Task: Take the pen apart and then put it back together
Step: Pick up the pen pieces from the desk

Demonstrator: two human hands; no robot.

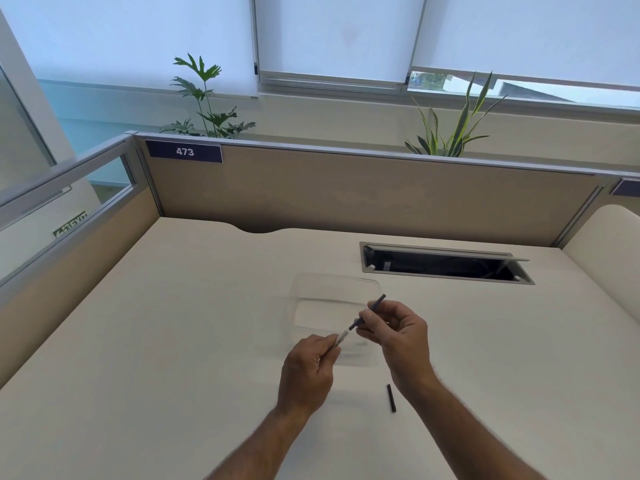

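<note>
Above the cream desk, both hands hold the pen between them. My right hand [394, 332] pinches the dark pen barrel [375, 304], whose far end sticks up and to the right past my fingers. My left hand [310, 367] grips the pale, whitish front piece [341, 337] at the pen's lower left end. The two parts line up and meet between my hands; whether they are joined is unclear. A short black pen cap [391, 398] lies loose on the desk under my right wrist.
A clear plastic tray [311, 289] lies on the desk [173, 323] just behind my hands. An open cable hatch [446, 263] is set into the desk at the back right. Beige partition panels [346, 192] wall the desk at the back and left.
</note>
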